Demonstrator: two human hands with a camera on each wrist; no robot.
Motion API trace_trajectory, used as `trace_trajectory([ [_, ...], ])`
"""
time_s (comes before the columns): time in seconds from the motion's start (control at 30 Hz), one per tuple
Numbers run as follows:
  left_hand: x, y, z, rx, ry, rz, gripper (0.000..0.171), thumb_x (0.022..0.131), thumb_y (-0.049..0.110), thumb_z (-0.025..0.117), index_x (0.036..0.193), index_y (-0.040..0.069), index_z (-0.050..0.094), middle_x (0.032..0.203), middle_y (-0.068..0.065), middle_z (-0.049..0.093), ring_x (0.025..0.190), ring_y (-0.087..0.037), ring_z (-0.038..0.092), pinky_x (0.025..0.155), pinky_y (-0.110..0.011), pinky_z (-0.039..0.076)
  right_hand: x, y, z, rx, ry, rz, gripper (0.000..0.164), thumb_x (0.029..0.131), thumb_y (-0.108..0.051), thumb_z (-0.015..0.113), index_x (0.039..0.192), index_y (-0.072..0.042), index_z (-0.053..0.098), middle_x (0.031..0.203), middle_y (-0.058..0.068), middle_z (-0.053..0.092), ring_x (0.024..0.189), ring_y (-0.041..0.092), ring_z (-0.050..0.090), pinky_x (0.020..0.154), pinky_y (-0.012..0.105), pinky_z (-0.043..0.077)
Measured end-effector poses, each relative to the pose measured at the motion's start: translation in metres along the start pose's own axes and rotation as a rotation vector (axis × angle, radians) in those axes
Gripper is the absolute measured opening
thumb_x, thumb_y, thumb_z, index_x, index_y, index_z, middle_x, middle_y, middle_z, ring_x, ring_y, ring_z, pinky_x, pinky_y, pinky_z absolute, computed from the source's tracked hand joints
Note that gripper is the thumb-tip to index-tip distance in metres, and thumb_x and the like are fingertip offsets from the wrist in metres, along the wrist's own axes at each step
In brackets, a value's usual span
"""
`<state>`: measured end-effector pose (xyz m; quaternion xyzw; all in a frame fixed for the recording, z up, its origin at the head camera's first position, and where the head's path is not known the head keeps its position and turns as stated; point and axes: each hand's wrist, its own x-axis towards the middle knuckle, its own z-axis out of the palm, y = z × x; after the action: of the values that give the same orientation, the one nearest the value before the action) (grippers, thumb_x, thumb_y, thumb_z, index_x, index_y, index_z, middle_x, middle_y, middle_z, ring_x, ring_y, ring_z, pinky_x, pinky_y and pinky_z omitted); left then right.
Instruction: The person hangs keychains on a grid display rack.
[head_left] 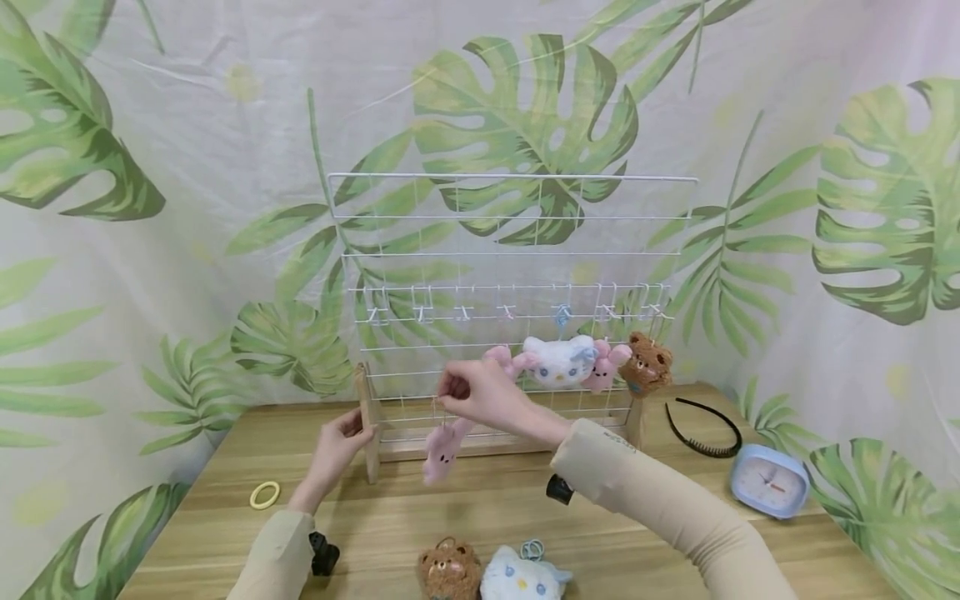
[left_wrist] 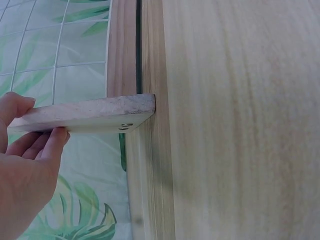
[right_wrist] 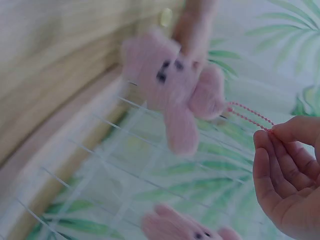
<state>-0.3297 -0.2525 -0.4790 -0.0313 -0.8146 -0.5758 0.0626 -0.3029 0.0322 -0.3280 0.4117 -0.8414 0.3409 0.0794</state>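
My right hand [head_left: 487, 398] pinches the pink bead chain [right_wrist: 250, 116] of a pink plush bunny keychain [head_left: 444, 451], which dangles in front of the rack's lower left part. In the right wrist view the bunny [right_wrist: 172, 85] hangs from thumb and fingertips, slightly blurred. My left hand [head_left: 339, 450] grips the wooden side foot [left_wrist: 90, 112] of the white wire grid rack [head_left: 517, 218], thumb on one face and fingers on the other. On the rack's hooks hang a white plush cat [head_left: 558, 363], two pink bunnies [head_left: 604, 367] and a brown plush bear [head_left: 647, 364].
At the table's front edge lie another brown bear [head_left: 448, 570] and white cat [head_left: 522, 575]. A yellow ring [head_left: 265, 495] is at left. To the right are a black headband [head_left: 705, 450] and a blue clock [head_left: 770, 482]. A leaf-print curtain [head_left: 187, 275] stands behind the rack.
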Motion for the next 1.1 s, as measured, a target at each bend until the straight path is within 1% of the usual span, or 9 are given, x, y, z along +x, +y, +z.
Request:
trace_trajectory([
  [0.1, 0.000, 0.000, 0.000, -0.007, -0.002, 0.001, 0.055, 0.099, 0.009, 0.058, 0.146, -0.012, 0.037, 0.145, -0.033, 0.046, 0.136, -0.041, 0.049, 0.101, -0.023, 0.053, 0.001, -0.006, -0.016, 0.022, 0.036, 0.011, 0.003, 0.088, -0.002, 0.068, 0.090, -0.001, 0.068, 0.083, 0.008, 0.074, 0.071, 0.004, 0.065, 0.065, 0.011, 0.056],
  [0.23, 0.001, 0.002, -0.001, -0.003, 0.000, 0.009, 0.055, 0.099, 0.008, 0.058, 0.146, -0.012, 0.038, 0.145, -0.033, 0.047, 0.135, -0.041, 0.049, 0.101, -0.021, 0.052, 0.002, -0.013, -0.034, 0.021, 0.087, -0.004, 0.002, 0.087, -0.003, 0.070, 0.088, -0.002, 0.068, 0.081, 0.007, 0.073, 0.069, 0.004, 0.064, 0.063, 0.014, 0.057],
  [0.43, 0.000, 0.004, -0.001, 0.007, 0.000, 0.014, 0.055, 0.098, 0.008, 0.059, 0.145, -0.013, 0.039, 0.143, -0.034, 0.048, 0.134, -0.043, 0.050, 0.101, -0.024, 0.053, 0.007, -0.019, -0.056, 0.009, 0.153, -0.022, 0.003, 0.087, -0.001, 0.069, 0.086, -0.003, 0.067, 0.082, 0.008, 0.074, 0.070, 0.007, 0.065, 0.064, 0.016, 0.058],
  [0.6, 0.000, 0.002, 0.000, 0.003, -0.004, 0.005, 0.055, 0.098, 0.008, 0.059, 0.145, -0.012, 0.039, 0.143, -0.033, 0.049, 0.133, -0.042, 0.051, 0.101, -0.024, 0.053, 0.013, -0.022, -0.072, 0.002, 0.193, 0.005, 0.003, 0.088, -0.002, 0.069, 0.089, 0.000, 0.067, 0.085, 0.010, 0.074, 0.073, 0.011, 0.067, 0.067, 0.018, 0.059],
  [0.8, 0.001, 0.000, 0.000, 0.007, -0.009, 0.013, 0.054, 0.099, 0.008, 0.058, 0.145, -0.013, 0.039, 0.142, -0.034, 0.049, 0.133, -0.043, 0.051, 0.099, -0.022, 0.054, 0.022, -0.019, -0.086, -0.047, 0.247, 0.041, 0.003, 0.089, -0.006, 0.069, 0.090, -0.003, 0.069, 0.085, 0.008, 0.074, 0.074, 0.014, 0.068, 0.068, 0.019, 0.058],
  [0.97, 0.001, -0.001, 0.000, 0.005, -0.010, 0.011, 0.055, 0.098, 0.008, 0.059, 0.145, -0.013, 0.039, 0.142, -0.034, 0.048, 0.134, -0.044, 0.050, 0.102, -0.027, 0.054, 0.029, -0.014, -0.090, -0.055, 0.250, 0.058, 0.002, 0.089, -0.004, 0.068, 0.090, -0.002, 0.068, 0.087, 0.011, 0.074, 0.076, 0.017, 0.069, 0.069, 0.021, 0.059],
  [1.1, 0.001, -0.001, 0.000, 0.006, -0.013, 0.003, 0.055, 0.099, 0.009, 0.058, 0.146, -0.012, 0.038, 0.144, -0.033, 0.047, 0.135, -0.042, 0.050, 0.104, -0.029, 0.053, 0.034, -0.009, -0.091, -0.074, 0.251, 0.062, 0.003, 0.089, -0.004, 0.068, 0.087, -0.005, 0.067, 0.086, 0.011, 0.074, 0.076, 0.017, 0.071, 0.069, 0.023, 0.059],
])
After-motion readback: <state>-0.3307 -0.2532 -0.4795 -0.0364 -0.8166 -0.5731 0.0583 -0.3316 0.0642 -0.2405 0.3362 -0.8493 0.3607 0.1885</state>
